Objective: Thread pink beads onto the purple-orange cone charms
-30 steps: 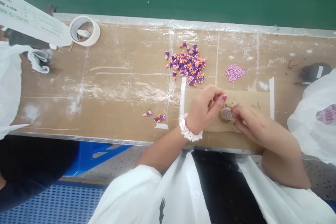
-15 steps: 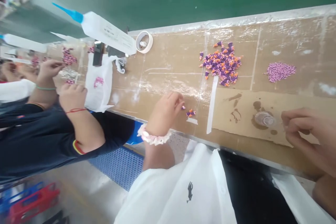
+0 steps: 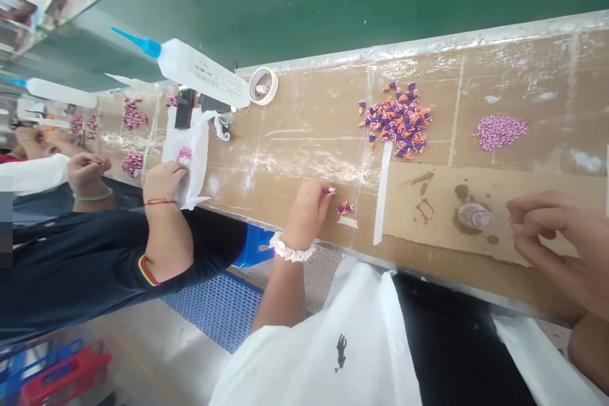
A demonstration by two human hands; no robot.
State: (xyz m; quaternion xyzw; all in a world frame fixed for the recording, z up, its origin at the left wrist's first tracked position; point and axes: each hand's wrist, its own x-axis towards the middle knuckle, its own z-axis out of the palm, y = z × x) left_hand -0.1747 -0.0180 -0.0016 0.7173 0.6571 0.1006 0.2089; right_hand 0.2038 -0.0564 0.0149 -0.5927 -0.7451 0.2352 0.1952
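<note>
My left hand (image 3: 308,210) rests on the brown bench top, fingers curled in a pinch near two small purple-and-orange pieces (image 3: 345,207) by the front edge; what the fingers hold is too small to make out. My right hand (image 3: 556,235) hovers at the right over a taped cardboard sheet (image 3: 428,222), fingers curled together on something thin I cannot make out. A small clear round cap (image 3: 476,216) sits on the cardboard just left of that hand. Farther back lie a pile of purple-and-orange pieces (image 3: 397,119) and a pile of pink beads (image 3: 499,131).
A co-worker in dark sleeves (image 3: 118,247) sits to my left, hands (image 3: 164,181) on a white bag (image 3: 188,152). A glue bottle with a blue tip (image 3: 190,66) and a tape roll (image 3: 263,85) stand at the back. Red and blue crates (image 3: 57,377) sit on the floor.
My left hand has left the clear cap and moved left to the loose pieces near the front edge. My head has turned left, bringing the co-worker into view. My right hand drew back to the right.
</note>
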